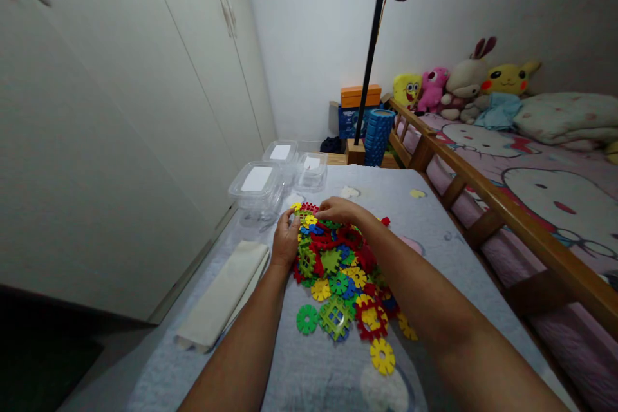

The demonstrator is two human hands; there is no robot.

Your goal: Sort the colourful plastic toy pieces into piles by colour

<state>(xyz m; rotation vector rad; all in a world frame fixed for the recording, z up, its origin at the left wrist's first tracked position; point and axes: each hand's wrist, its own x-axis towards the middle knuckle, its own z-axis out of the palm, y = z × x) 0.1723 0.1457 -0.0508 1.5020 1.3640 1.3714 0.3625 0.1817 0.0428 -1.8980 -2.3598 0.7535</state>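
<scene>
Pieces (pixel 331 262) lie heaped at the left hand (pixel 285 239) and right hand (pixel 338 210); whether either grips one cannot be told. Sideways pressure may scatter them.

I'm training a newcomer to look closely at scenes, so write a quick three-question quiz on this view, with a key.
1. True or false: the folded cloth lies to the left of the left hand.
2. Multiple choice: of the plastic pieces, what colour is the one lowest in the picture?
A) green
B) yellow
C) blue
3. Count: how many white rectangles show on top of the clear containers?

Key:
1. True.
2. B: a yellow piece lies lowest.
3. Three.
</scene>
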